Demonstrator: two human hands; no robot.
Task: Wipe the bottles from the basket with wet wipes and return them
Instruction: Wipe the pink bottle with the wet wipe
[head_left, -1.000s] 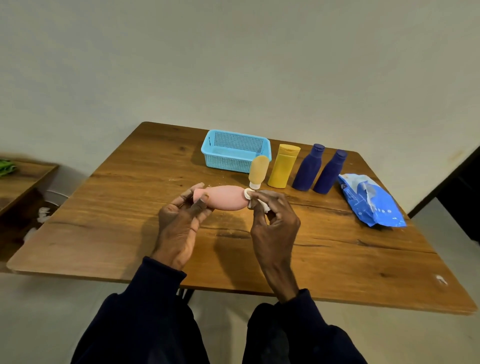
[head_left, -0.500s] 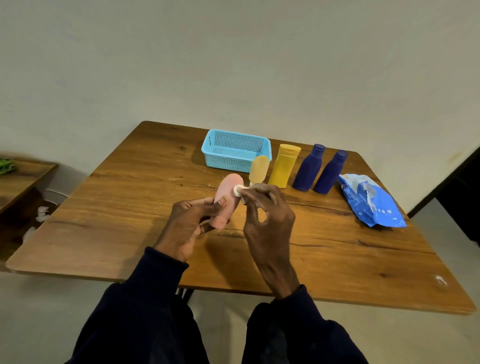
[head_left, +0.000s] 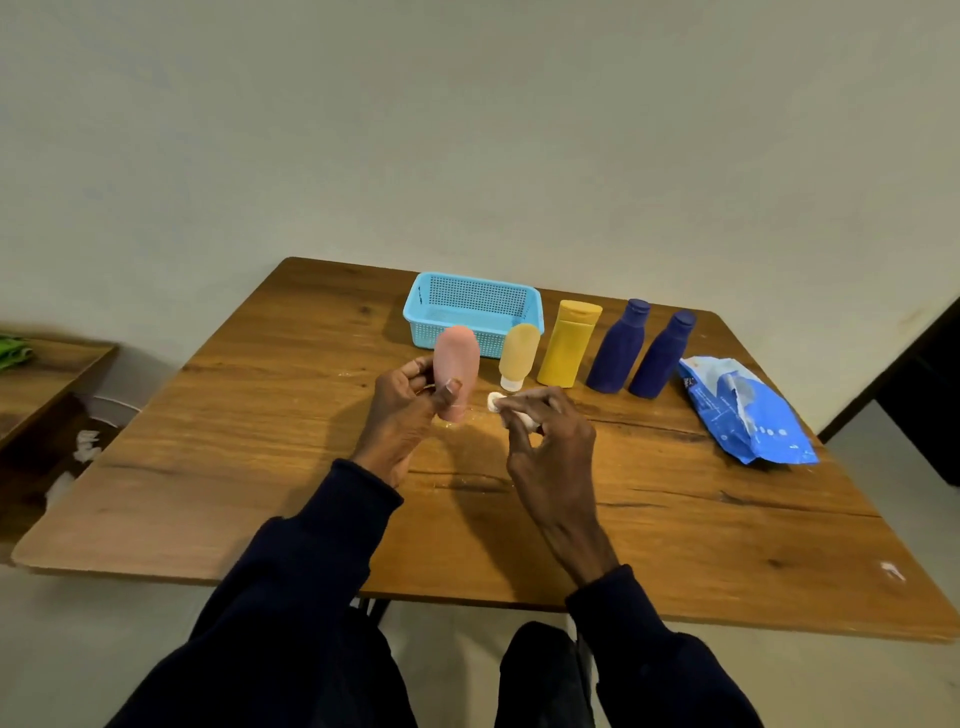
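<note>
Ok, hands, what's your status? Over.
Left hand holds pink bottle upright. Right hand pinches wipe, clear of bottle. Basket behind it, unblocked.

Plain indoor room is being shown, domestic-looking. Exact room type is not being given away.

Reading is being supported by:
- a wooden table (head_left: 260, 441) with rounded corners, being stood close to a bare off-white wall (head_left: 467, 130)
- a pale floor (head_left: 104, 623) being seen below it
- a second wooden surface (head_left: 47, 374) being partly caught at far left
- household goods being kept on the table: light blue plastic basket (head_left: 423, 332), yellow bottle (head_left: 567, 345), dark blue bottles (head_left: 618, 348) (head_left: 662, 358), blue wipes pack (head_left: 748, 415)
</note>
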